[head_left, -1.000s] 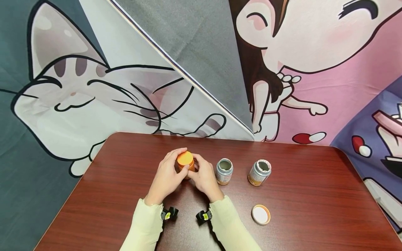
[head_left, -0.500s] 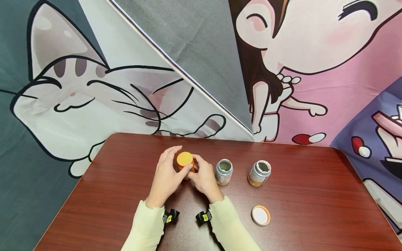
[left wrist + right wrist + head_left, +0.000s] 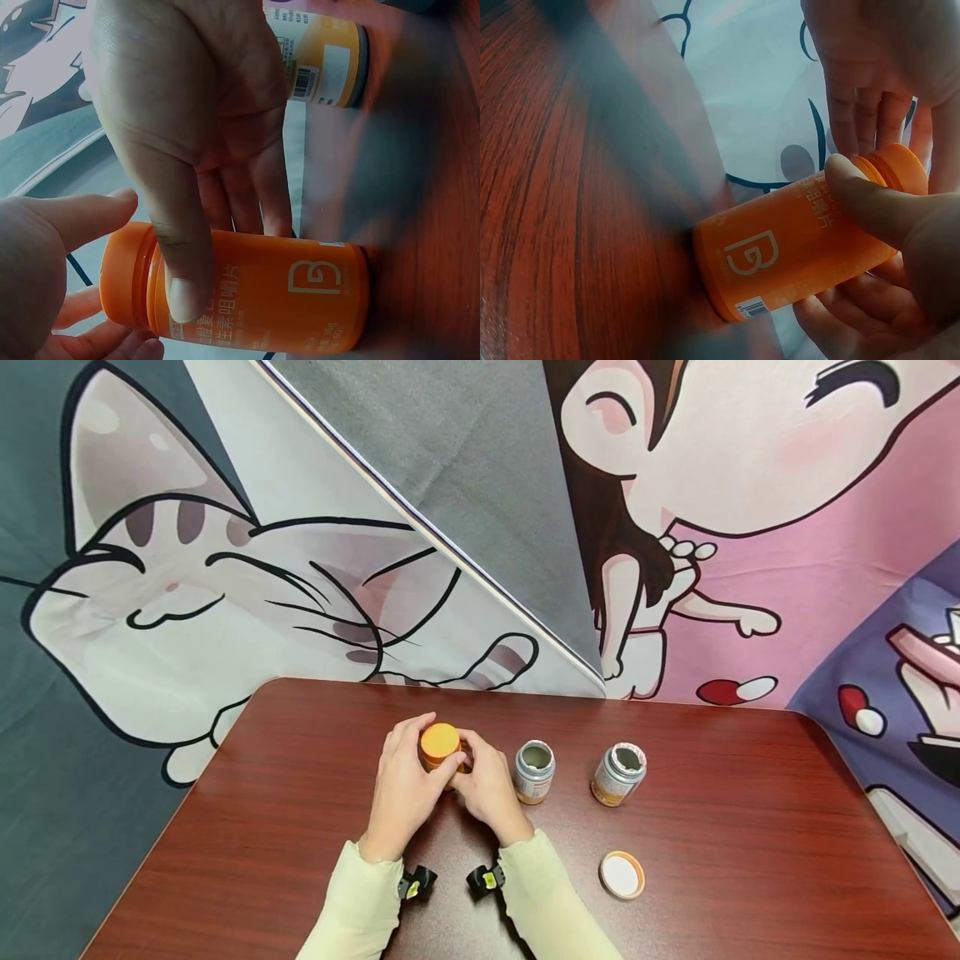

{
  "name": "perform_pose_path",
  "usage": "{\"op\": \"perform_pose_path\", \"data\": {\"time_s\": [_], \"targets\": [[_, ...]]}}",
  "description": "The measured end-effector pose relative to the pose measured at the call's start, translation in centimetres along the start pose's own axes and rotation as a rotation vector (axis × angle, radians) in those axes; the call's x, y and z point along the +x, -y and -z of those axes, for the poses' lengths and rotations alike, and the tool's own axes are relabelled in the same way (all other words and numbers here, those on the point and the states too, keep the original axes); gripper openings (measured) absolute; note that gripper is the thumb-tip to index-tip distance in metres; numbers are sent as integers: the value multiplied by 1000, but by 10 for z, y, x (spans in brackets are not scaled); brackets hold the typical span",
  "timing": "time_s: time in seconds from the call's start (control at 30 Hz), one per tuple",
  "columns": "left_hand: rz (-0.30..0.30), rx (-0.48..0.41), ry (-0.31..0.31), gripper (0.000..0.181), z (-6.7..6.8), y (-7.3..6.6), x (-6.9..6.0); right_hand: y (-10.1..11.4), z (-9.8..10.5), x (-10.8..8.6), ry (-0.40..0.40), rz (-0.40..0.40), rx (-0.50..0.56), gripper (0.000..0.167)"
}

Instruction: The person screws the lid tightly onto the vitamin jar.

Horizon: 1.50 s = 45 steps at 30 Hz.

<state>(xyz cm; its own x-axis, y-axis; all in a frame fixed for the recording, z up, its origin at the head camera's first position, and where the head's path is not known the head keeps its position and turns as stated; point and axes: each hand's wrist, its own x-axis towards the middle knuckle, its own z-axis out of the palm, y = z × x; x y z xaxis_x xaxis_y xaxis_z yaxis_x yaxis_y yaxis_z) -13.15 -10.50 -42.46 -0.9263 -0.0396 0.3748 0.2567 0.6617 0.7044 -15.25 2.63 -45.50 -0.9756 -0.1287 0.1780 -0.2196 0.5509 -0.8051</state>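
An orange bottle [image 3: 780, 232] with raised white print stands on the table between both hands. Its orange cap [image 3: 440, 742] is on top. My right hand [image 3: 487, 785] grips the bottle's upper body, thumb across the printed front, as the right wrist view shows. Around the cap curls my left hand [image 3: 401, 789], its thumb on the near side and its fingers on the far left side. In the left wrist view, some left fingers are hidden behind the cap.
Right of the hands stand two lidless grey-and-orange jars, the nearer jar [image 3: 534, 772] and the farther jar [image 3: 618, 775]. A loose orange-rimmed lid [image 3: 622, 875] lies white side up nearer the front. Behind the brown table [image 3: 750, 827] hangs a cartoon-printed cloth [image 3: 465, 460].
The left fingers spread away from the cap half a second ago and have now come back in round it, the left wrist shifting slightly right. The right hand has stayed on the bottle.
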Motion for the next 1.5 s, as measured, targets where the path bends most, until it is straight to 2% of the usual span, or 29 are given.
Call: {"op": "perform_pose_path", "data": {"time_s": [0.73, 1.13, 1.5], "targets": [[-21, 21, 2, 60, -1, 1, 1, 1, 0, 1, 26, -54, 13, 51], [-67, 29, 50, 58, 5, 5, 3, 3, 1, 1, 33, -58, 48, 54], [-78, 24, 85, 55, 9, 5, 4, 2, 0, 1, 36, -61, 50, 54]]}}
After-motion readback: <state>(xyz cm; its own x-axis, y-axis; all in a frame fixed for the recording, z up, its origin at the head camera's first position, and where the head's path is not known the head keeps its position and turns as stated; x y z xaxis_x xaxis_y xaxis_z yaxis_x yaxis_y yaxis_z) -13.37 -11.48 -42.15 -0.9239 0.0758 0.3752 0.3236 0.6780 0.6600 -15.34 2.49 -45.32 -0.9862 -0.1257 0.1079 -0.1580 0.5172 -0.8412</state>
